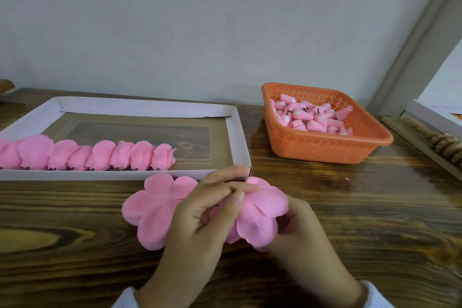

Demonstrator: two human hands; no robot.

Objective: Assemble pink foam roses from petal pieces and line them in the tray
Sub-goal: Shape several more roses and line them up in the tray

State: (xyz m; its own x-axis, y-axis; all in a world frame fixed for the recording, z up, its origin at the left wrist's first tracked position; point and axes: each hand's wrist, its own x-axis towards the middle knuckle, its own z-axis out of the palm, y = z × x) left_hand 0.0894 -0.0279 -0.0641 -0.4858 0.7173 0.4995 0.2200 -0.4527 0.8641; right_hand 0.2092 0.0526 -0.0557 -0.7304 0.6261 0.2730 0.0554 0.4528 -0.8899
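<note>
The left hand (207, 207) pinches a short dark stem (233, 189) between thumb and fingertips. The stem pokes up through the middle of a pink five-lobed petal piece (260, 212). The right hand (300, 227) holds that piece from below, its fingertips hidden under the lobes. The work is held just above the counter (75, 270), near the cardboard tray's (237, 132) front right corner.

The row of finished roses (100, 155) runs along the tray's near wall and ends up and left of the hands, so the free slot is probably reached by the left hand first.

A spare flat petal piece (152, 205) lies beside the left hand. Pink buds (312, 117) fill the orange basket (325, 147) at the far right.
</note>
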